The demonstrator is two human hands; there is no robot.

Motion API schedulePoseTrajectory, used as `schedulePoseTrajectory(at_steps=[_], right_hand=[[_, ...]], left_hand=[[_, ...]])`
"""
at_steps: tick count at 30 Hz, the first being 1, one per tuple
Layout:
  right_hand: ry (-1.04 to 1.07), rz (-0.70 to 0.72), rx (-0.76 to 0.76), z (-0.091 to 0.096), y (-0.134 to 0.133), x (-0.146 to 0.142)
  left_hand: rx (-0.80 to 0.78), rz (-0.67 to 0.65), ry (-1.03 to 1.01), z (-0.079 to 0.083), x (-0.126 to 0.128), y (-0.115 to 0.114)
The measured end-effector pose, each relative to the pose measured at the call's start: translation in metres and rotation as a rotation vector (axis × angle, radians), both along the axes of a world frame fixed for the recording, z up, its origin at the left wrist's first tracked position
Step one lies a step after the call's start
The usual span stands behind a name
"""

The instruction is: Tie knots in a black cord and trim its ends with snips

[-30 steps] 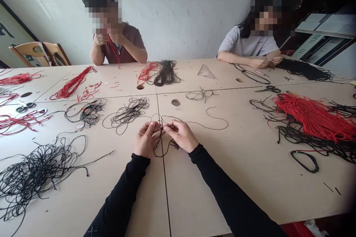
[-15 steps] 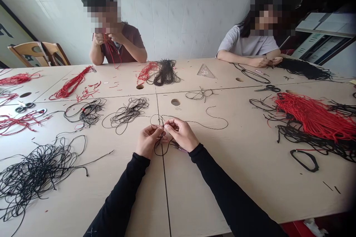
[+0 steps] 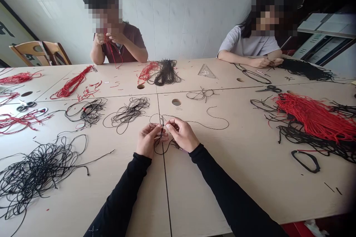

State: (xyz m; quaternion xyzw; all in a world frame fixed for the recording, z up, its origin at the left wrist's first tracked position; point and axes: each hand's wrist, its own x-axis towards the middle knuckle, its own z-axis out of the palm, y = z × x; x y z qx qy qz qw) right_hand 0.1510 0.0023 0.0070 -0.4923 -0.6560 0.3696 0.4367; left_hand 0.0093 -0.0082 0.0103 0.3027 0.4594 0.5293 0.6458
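In the head view, my left hand (image 3: 147, 140) and right hand (image 3: 182, 134) pinch a black cord (image 3: 161, 133) between them, over the seam of the counter (image 3: 200, 196). A black cord tangle (image 3: 36, 174) lies well left, a red cord heap (image 3: 314, 118) well right, with scissors (image 3: 269, 89) beyond it, and a white panelled wall (image 3: 167, 14) behind.

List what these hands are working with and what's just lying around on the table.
In use:
left hand
right hand
black cord, pinched between them

Lying about:
scissors
triangle ruler
red cord heap
black cord pile
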Motion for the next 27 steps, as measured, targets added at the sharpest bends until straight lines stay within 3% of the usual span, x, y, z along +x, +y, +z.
schedulePoseTrajectory(at_steps=[13, 19, 27], right_hand=[[-0.031, 0.014, 0.01, 0.0012, -0.0013, -0.0023], [0.013, 0.015, -0.01, -0.001, 0.0002, -0.0011], [0.108, 0.062, -0.131, -0.0058, 0.0019, -0.0019]], left_hand=[[0.009, 0.058, 0.016, -0.0008, -0.0012, 0.0016], [-0.025, -0.084, -0.011, 0.0024, -0.003, 0.0022], [0.053, -0.099, 0.048, -0.0011, 0.0, 0.0004]])
